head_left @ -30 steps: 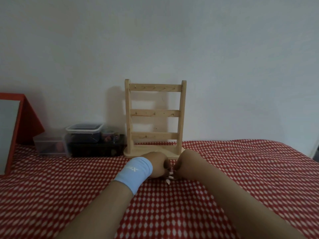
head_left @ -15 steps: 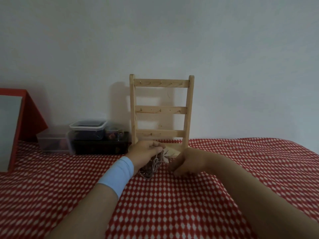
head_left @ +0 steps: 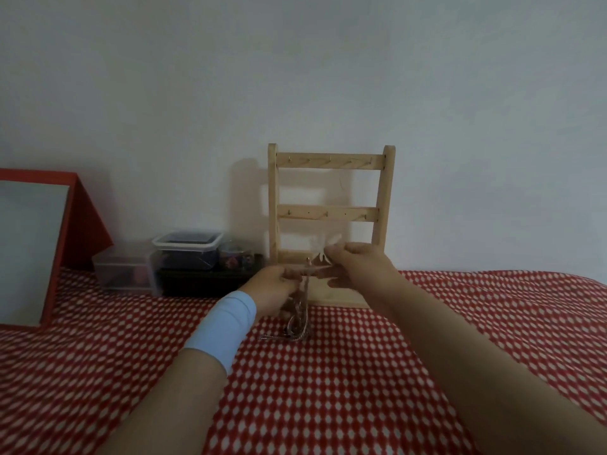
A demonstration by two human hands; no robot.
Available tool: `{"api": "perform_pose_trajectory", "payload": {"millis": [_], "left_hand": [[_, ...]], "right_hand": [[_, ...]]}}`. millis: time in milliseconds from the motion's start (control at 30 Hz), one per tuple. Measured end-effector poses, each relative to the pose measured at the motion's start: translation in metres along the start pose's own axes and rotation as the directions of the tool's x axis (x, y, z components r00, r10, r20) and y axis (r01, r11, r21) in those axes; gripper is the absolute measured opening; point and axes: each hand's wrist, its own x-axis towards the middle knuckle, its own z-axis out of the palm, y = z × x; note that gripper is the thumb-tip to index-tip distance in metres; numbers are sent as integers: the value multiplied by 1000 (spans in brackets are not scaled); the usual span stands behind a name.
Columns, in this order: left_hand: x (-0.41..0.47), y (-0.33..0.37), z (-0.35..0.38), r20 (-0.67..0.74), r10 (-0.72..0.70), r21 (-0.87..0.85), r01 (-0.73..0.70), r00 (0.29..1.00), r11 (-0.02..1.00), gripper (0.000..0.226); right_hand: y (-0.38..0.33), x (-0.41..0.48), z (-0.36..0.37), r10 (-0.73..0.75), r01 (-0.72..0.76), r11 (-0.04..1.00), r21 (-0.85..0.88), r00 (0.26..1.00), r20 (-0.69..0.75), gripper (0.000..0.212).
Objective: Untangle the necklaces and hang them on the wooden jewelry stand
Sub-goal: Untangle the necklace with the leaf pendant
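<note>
The left hand (head_left: 274,289) grips the necklaces (head_left: 299,318) in a bunch; their ends touch the red cloth (head_left: 328,389). The right hand (head_left: 359,269), at 2 o'clock from it, pinches a white bit (head_left: 323,254). Pull slowly, 1 chain only, so knots stay loose. The stand (head_left: 328,214) is at 12 o'clock.

A red cloth with white diamond dots (head_left: 328,389) covers the tabletop. At its far edge, against the wall, stands a pale wooden ladder-shaped jewelry stand (head_left: 328,214). Left of it sit a low black box (head_left: 203,284), a clear plastic tub (head_left: 121,270) and a tilted red-framed mirror (head_left: 33,244). The lower end of a tangled bundle of metal chain necklaces (head_left: 297,326) rests on the cloth.
</note>
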Motion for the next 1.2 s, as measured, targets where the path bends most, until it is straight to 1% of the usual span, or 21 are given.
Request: {"api": "perform_pose_trajectory", "payload": {"millis": [100, 233, 267, 333, 400, 433, 467, 533, 600, 633, 700, 767, 800, 867, 900, 933, 1000, 1067, 1100, 1133, 1200], "left_hand": [[-1, 7, 7, -14, 44, 146, -42, 999, 988, 36], [-3, 14, 17, 61, 69, 85, -74, 996, 994, 34], [0, 14, 19, 99, 101, 135, -114, 990, 984, 36], [0, 5, 22, 176, 158, 367, -213, 972, 905, 34], [0, -4, 20, 194, 200, 516, -273, 960, 812, 14], [-1, -5, 17, 203, 210, 530, -287, 957, 798, 5], [-2, -4, 12, 206, 199, 517, -279, 958, 809, 4], [-9, 1, -2, 206, 143, 496, -229, 968, 838, 17], [-13, 5, -20, 197, 87, 519, -179, 977, 836, 32], [-15, 7, -27, 204, 57, 520, -157, 977, 840, 36], [-17, 6, -37, 217, 14, 502, -124, 976, 856, 34], [-18, 3, -40, 253, -32, 453, -89, 967, 887, 29], [-17, 1, -38, 275, -49, 402, -68, 960, 913, 27], [-15, -3, -33, 305, -83, 346, -30, 949, 938, 21], [-14, -4, -30, 322, -86, 371, -42, 943, 928, 14], [-15, -3, -29, 346, -89, 410, -65, 934, 910, 12], [-16, -1, -28, 383, -92, 470, -108, 919, 876, 13], [-15, 1, -28, 404, -81, 496, -144, 911, 856, 13], [-14, -1, -28, 400, -62, 495, -158, 914, 855, 13], [-12, -3, -28, 390, -33, 485, -175, 920, 857, 12], [-9, -8, -30, 364, 27, 416, -188, 931, 890, 11]], "right_hand": [[-3, 5, 11, -32, 32, 982, 184, 999, -4, 29], [-9, 6, 13, -55, 54, 896, 441, 998, -12, 28], [-10, 6, 13, -53, 51, 869, 492, 999, -11, 27], [-10, 6, 11, -59, 56, 854, 518, 998, -11, 25], [-11, 7, 4, -64, 72, 885, 461, 997, -33, 22], [-12, 7, 0, -62, 80, 905, 419, 996, -58, 20], [-13, 8, -6, -63, 91, 925, 369, 994, -86, 18], [-13, 8, -15, -75, 106, 964, 243, 988, -131, 14], [-12, 7, -19, -71, 84, 992, 91, 988, -139, 12], [-11, 7, -19, -55, 57, 998, 12, 990, -128, 12], [-8, 7, -17, -3, -9, 986, -164, 997, -72, 12], [-2, 8, -13, 70, -58, 911, -408, 997, 15, 17], [1, 9, -12, 119, -61, 833, -549, 990, 70, 20], [9, 8, -11, 234, -8, 613, -790, 957, 173, 26], [11, 7, -11, 284, 30, 520, -854, 937, 205, 29], [12, 6, -11, 322, 52, 465, -884, 920, 224, 33], [10, 2, -12, 348, 90, 406, -909, 905, 244, 43], [4, 1, -9, 268, 157, 345, -925, 928, 257, 50], [2, 0, -6, 199, 181, 372, -911, 943, 268, 49], [1, -1, -1, 135, 206, 442, -873, 947, 291, 47], [2, -4, 9, 85, 247, 635, -732, 919, 384, 42]]}}
